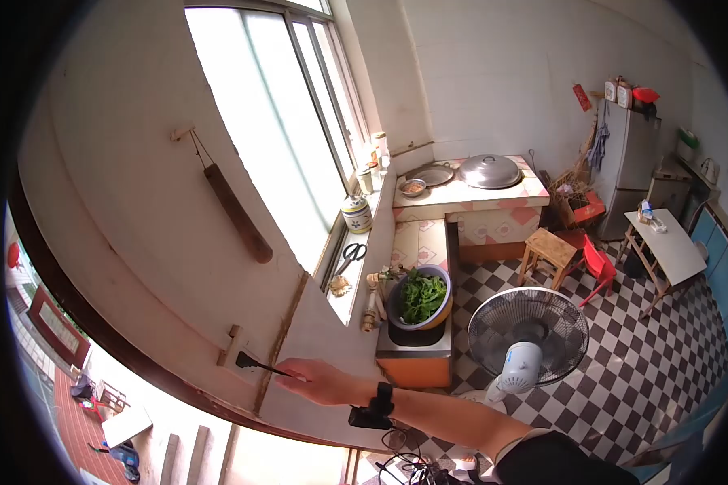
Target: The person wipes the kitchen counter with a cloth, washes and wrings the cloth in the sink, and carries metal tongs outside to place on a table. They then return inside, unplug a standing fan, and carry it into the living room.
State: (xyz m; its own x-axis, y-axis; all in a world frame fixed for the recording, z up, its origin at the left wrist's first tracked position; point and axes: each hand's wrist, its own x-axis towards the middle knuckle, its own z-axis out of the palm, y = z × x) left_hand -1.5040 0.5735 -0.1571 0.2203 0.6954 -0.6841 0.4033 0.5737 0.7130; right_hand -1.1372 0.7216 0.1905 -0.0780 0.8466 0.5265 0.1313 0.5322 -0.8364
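My right hand (319,382) reaches in from the lower right, its fingers closed on a black power cord. The cord runs from my fingertips to a black plug (249,361), which sits at a white wall socket (233,352). Whether the plug is fully in cannot be made out. A dark band and a small black device (370,414) are strapped at my right wrist. Below the forearm hangs a tangle of black cables (412,467). My left hand is out of view. A standing fan (528,339) is beyond my forearm.
A basin of leafy greens (423,297) stands on the low counter by the window. Scissors (350,257) and jars lie along the sill. Farther off are a lidded wok (490,171), a wooden stool (551,249), a red chair (597,267) and a table (670,242).
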